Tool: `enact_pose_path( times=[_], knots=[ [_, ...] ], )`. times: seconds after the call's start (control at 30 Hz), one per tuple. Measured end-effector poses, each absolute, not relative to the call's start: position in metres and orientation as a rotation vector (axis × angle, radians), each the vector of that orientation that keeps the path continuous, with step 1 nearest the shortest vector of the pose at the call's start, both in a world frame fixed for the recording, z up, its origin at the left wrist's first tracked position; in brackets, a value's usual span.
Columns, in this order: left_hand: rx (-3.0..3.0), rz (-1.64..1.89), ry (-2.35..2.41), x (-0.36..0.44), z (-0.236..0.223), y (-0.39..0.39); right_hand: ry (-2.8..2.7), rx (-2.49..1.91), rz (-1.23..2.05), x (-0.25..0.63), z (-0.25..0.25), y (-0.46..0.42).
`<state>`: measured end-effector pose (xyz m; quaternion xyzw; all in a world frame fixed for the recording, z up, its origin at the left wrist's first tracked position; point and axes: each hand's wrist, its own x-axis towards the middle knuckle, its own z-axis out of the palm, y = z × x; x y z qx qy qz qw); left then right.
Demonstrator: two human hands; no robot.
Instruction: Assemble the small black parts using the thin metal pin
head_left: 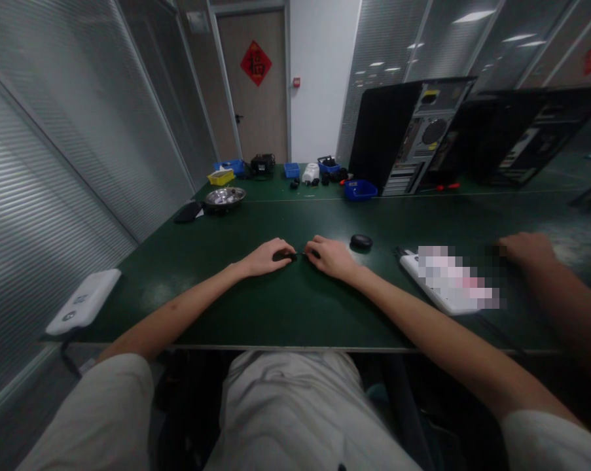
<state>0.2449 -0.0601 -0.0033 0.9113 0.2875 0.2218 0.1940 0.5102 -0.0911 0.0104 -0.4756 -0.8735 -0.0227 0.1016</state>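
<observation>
Over the middle of the green table, my left hand (266,257) and my right hand (334,257) face each other with curled fingers. Between my left thumb and fingers sits a small black part (286,257), too small to name. My right fingers are closed around a dark piece (315,254), mostly covered by the hand. A thin dark link seems to span the narrow gap between the two; whether it joins them I cannot tell. Just beyond my right hand lies a round, flat black object (361,242).
A white device (85,301) lies at the left edge, another white device (437,288) to the right, partly blurred out. Another person's hand (528,248) rests further right. At the back stand a metal bowl (225,198), a blue bin (360,190) and a black computer case (383,134).
</observation>
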Motion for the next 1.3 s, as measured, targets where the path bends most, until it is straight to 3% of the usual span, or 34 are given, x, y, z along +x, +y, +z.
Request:
enact_pose_path(
  times=[0.33,0.77,1.0,1.17,1.3],
  knots=[
    [2.635,0.743,0.876,0.265,-0.008,-0.067,-2.536,-1.417,-0.051,0.508,0.007,-0.09],
    [2.728,0.565,1.099,0.23,-0.011,-0.032,-2.55,-1.399,-0.026,0.509,0.008,-0.091],
    [2.584,0.456,1.831,0.138,-0.007,0.009,-2.567,-1.394,-0.005,0.51,0.011,-0.093],
    [2.088,0.472,2.499,0.039,-0.012,0.017,-2.571,-1.394,0.015,0.509,0.014,-0.094],
    [1.861,0.541,2.679,-0.001,-0.017,0.016,-2.579,-1.416,0.013,0.508,0.014,-0.094]
  ],
)
